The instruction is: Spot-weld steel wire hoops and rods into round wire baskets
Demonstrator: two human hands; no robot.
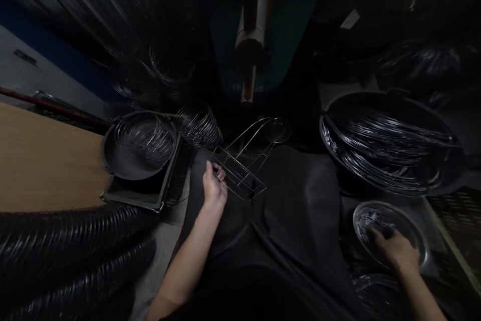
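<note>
A thin wire frame [242, 171] with crossing bars and longer curved wires stretches over my dark-clothed lap. My left hand [215, 184] pinches its left edge. Far to the right, my right hand [398, 250] reaches into a round metal bowl [423, 246] that holds small shiny pieces. The fingertips of that hand are dark and blurred among the pieces, so what they hold cannot be made out. Beyond the frame, a machine's vertical shaft [250, 45] points down, and a small round part [277, 130] lies beneath it.
Wire rings fill a large black basin [326, 135] at right. A smaller basin [107, 153] with rings sits on a crate [131, 198] at left, beside a wire coil [199, 128]. Stacked dark rings [67, 256] lie at lower left, below a wooden board [48, 161].
</note>
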